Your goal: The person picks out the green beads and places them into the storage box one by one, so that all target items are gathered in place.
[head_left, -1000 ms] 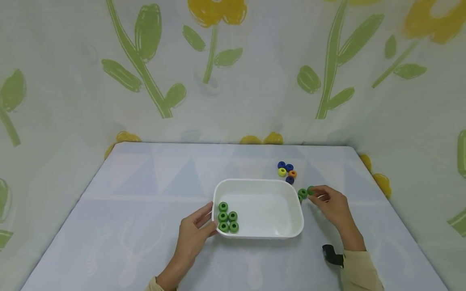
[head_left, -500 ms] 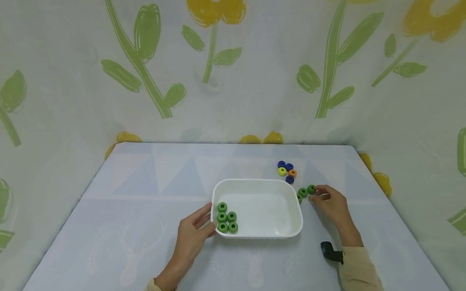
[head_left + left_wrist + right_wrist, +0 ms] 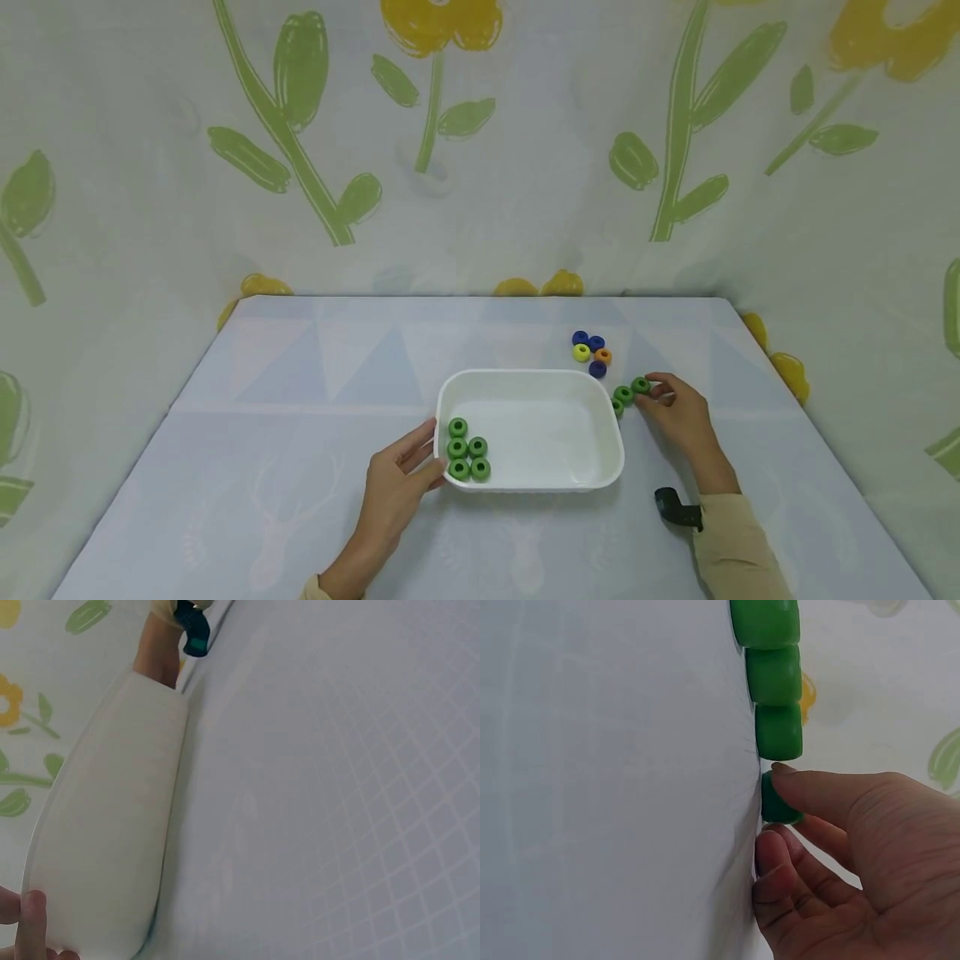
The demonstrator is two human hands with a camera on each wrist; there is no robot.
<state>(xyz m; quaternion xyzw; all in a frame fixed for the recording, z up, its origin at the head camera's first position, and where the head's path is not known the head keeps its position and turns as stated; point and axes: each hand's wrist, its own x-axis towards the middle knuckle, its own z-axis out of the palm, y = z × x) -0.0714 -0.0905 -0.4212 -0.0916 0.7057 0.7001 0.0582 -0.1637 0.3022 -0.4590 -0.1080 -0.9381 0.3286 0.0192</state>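
Note:
My left hand (image 3: 399, 492) grips the left end of a white plastic tray (image 3: 551, 477), thumb over its near corner. In the left wrist view, fingers (image 3: 31, 922) lie on the tray's rim. Inside the tray at the left sit several green beads (image 3: 477, 447). To the right of the tray, my right hand (image 3: 681, 414) pinches a green bead (image 3: 641, 385) between thumb and index finger, low at the tabletop. In the right wrist view, this bead (image 3: 777, 801) is partly hidden by the thumb, and other green beads (image 3: 778, 731) stand in a row beyond it.
Behind the tray's right corner lies a small group of beads: blue ones (image 3: 581, 337), a yellow one (image 3: 581, 353) and an orange one (image 3: 603, 357). A black wrist camera (image 3: 677, 507) juts from the right sleeve. A flowered cloth (image 3: 510, 167) hangs behind the table (image 3: 285, 467).
My right hand has shifted slightly away from me, and its green bead has moved a little the same way, beside the other green beads. The left hand and tray stay nearly still.

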